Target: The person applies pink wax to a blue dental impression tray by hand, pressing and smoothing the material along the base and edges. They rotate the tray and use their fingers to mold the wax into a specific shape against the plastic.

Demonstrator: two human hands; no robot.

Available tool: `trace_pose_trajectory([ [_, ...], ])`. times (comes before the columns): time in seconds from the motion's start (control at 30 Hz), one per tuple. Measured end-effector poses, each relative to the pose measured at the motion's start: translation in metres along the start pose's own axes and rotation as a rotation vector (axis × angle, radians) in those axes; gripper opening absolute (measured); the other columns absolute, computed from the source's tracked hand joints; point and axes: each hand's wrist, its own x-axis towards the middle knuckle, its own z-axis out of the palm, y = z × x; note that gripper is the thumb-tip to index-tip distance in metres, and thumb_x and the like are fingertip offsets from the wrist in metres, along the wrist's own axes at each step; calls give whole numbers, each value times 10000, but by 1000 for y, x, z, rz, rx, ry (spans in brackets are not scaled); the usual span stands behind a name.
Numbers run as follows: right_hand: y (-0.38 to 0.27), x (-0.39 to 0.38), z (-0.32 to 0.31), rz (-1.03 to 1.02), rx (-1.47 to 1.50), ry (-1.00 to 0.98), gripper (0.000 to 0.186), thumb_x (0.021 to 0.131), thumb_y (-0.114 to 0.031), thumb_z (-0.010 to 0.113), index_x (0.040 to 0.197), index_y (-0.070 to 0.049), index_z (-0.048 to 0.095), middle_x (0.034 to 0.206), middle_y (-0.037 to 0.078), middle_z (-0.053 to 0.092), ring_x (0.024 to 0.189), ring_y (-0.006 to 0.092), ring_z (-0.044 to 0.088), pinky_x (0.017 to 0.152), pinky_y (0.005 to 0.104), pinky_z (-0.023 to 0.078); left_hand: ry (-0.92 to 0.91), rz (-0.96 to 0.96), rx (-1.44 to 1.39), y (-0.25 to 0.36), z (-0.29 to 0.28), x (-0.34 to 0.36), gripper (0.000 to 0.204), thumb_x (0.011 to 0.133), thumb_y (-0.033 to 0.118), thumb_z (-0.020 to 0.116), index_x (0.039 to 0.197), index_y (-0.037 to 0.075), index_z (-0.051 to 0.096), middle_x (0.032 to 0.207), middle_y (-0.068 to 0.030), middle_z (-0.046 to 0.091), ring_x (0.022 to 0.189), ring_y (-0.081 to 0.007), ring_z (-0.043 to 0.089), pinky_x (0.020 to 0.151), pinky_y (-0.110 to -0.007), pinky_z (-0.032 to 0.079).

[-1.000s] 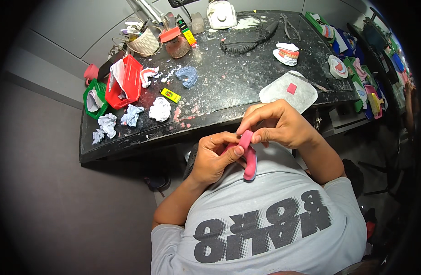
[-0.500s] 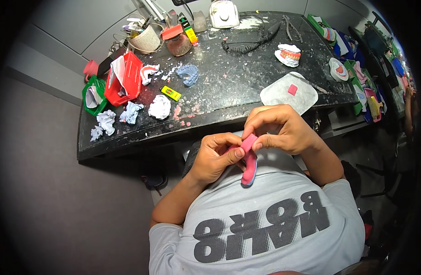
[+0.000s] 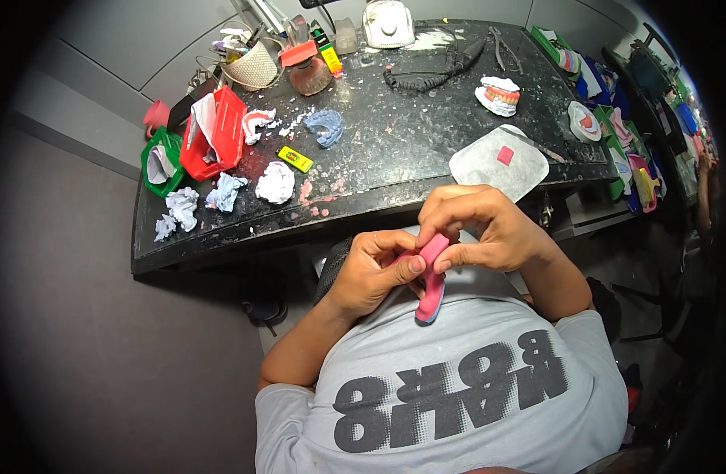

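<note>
In front of my grey shirt I hold a curved pink wax rim with a thin bluish layer along its underside. My left hand is closed round its left part, the thumb pressed on the wax and the other fingers partly hidden behind. A pink wax strip lies along the top of the rim. My right hand pinches this strip between thumb and fingers. Beyond my hands, at the bench's front edge, a small pink wax piece rests on a whitish translucent sheet.
On the dark bench are a yellow lighter, a blue dental impression, crumpled white lumps and a red tray at left. A plaster model with teeth stands at right, near pliers and a coiled cord.
The pink strip has turned to lie more in line with the rim. My right thumb has shifted slightly down along it; my left hand keeps its hold.
</note>
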Motion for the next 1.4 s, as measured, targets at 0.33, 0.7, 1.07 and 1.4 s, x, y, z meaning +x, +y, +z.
trace_pose_trajectory([
  [0.33,-1,-1,0,4,-29,-11,249,788,-152,862,980,-33,757,941,45,646,783,114,571,657,259,439,-37,-26,-29,-3,-3,1,233,951,128,719,1105,-44,689,1000,-107,720,872,-150,696,759,-285,600],
  [0.7,5,0,-3,-74,-99,-58,378,768,-185,883,1094,-54,742,995,33,650,780,101,538,633,241,441,-14,0,-15,-4,-4,0,244,942,180,739,1075,-21,699,999,-109,725,925,-162,697,813,-295,576],
  [1.07,-2,-4,-4,97,-41,167,681,752,-168,904,1340,-3,602,1205,100,636,1003,148,625,794,266,566,90,264,151,5,-6,3,483,931,29,714,1367,-63,528,1232,-169,644,1111,-216,661,927,-353,579],
  [1.4,-4,-2,22,56,-94,232,411,876,-108,777,1245,15,645,1132,140,687,958,185,717,789,305,612,305,647,781,16,7,4,431,904,-49,697,1323,-52,594,1193,-181,687,1087,-217,678,951,-314,530],
])
